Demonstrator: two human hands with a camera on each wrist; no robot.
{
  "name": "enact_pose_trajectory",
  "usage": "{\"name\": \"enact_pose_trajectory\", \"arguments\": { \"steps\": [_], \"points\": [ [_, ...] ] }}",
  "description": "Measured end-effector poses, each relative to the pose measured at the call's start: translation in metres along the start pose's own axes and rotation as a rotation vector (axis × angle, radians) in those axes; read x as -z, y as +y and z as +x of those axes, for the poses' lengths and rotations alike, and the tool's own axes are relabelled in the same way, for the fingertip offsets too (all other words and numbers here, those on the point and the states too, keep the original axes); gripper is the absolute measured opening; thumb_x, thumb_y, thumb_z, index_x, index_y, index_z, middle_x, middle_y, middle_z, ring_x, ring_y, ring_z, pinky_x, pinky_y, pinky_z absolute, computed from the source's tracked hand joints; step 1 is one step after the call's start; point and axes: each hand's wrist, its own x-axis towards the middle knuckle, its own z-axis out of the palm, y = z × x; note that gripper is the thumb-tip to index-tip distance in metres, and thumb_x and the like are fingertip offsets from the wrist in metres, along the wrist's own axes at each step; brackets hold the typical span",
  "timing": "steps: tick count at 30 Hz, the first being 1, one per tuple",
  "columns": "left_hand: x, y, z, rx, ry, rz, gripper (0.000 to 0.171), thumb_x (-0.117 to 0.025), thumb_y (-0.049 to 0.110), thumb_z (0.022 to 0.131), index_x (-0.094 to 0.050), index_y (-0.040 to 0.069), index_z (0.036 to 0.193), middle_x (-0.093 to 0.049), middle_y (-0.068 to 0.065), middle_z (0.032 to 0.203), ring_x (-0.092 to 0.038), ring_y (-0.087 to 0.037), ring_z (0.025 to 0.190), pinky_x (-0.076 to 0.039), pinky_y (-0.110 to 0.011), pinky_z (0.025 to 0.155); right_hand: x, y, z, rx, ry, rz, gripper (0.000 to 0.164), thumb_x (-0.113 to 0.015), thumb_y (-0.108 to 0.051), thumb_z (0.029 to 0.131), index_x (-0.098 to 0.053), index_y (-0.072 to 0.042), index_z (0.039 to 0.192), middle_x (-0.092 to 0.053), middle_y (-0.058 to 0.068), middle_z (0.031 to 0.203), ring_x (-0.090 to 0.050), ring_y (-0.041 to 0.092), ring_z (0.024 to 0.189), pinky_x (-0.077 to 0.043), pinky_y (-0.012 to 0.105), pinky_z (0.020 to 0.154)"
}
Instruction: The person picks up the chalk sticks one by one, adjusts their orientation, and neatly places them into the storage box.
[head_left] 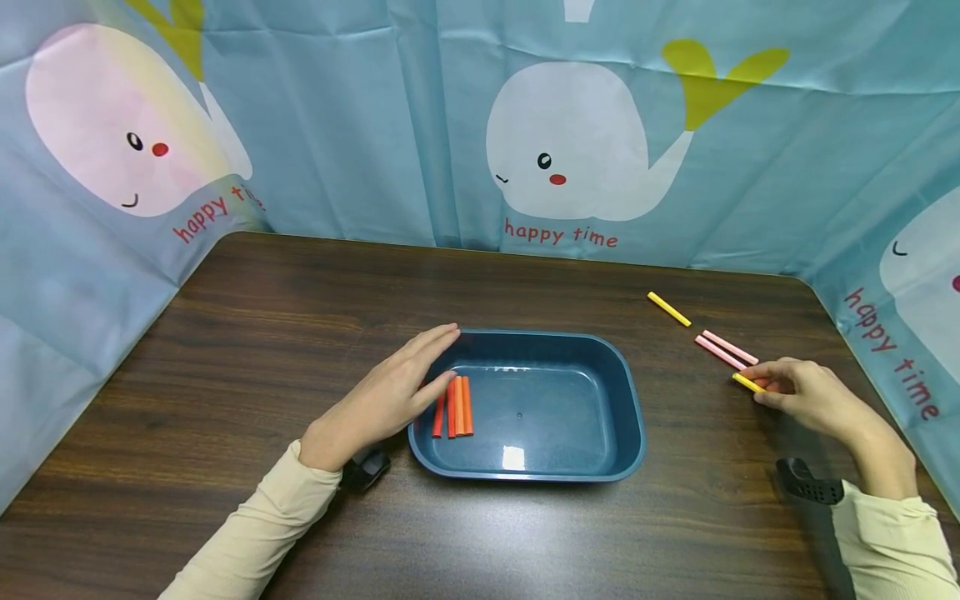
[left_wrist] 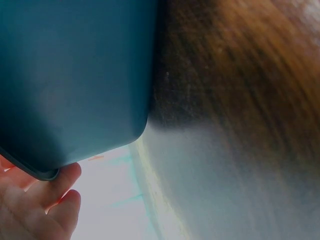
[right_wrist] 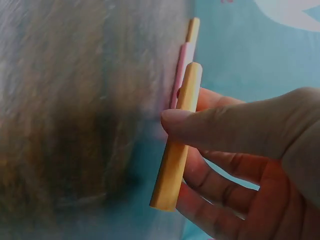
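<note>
My right hand (head_left: 813, 400) pinches a short yellow chalk-like stick (right_wrist: 175, 160) between thumb and fingers, just off the near ends of two pink sticks (head_left: 722, 353) on the table. A second yellow stick (head_left: 669, 309) lies farther back. Over the left rim of a blue tray (head_left: 525, 477) rests my left hand (head_left: 390, 392), its fingers fairly straight along the back left corner and its thumb over the inside. Several red and orange sticks (head_left: 460, 408) lie side by side in the tray's left end, close to that thumb.
The dark wooden table (head_left: 225, 400) is bordered at the back and sides by a light blue curtain (head_left: 337, 125) printed with whales. A black strap (head_left: 810, 482) sits at the right wrist and a black device (head_left: 366, 471) at the left.
</note>
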Motion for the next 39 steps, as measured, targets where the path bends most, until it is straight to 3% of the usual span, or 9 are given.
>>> {"name": "enact_pose_trajectory", "arguments": {
  "steps": [11,31,39],
  "points": [
    [0.000,0.000,0.000,0.004,-0.008,0.002,0.060,-0.062,0.022,0.099,-0.039,0.003,0.151,-0.036,-0.013,0.159,-0.040,-0.029,0.144,-0.039,-0.050,0.114,0.008,-0.022,-0.002,-0.013,0.001,0.064,0.035,-0.072,-0.008,0.088,-0.065,0.006,0.120,-0.072,0.010,0.089,-0.054,-0.009,0.068,-0.046,0.023,0.053],
    [-0.001,-0.001,0.000,0.001,-0.004,0.002,0.059,-0.061,0.022,0.099,-0.039,0.003,0.151,-0.036,-0.013,0.159,-0.040,-0.030,0.144,-0.039,-0.050,0.114,0.012,-0.045,-0.001,-0.033,0.061,0.227,0.041,-0.073,-0.009,0.090,-0.061,0.012,0.124,-0.073,0.024,0.097,-0.060,-0.011,0.072,-0.047,0.017,0.057],
    [-0.001,-0.001,0.000,0.008,-0.012,0.004,0.059,-0.060,0.022,0.100,-0.038,0.003,0.152,-0.035,-0.013,0.159,-0.041,-0.030,0.143,-0.041,-0.051,0.113,0.012,-0.057,-0.001,-0.021,0.056,0.291,0.041,-0.073,-0.011,0.089,-0.061,0.010,0.123,-0.074,0.019,0.097,-0.064,-0.007,0.073,-0.049,0.016,0.060]
  ]
}}
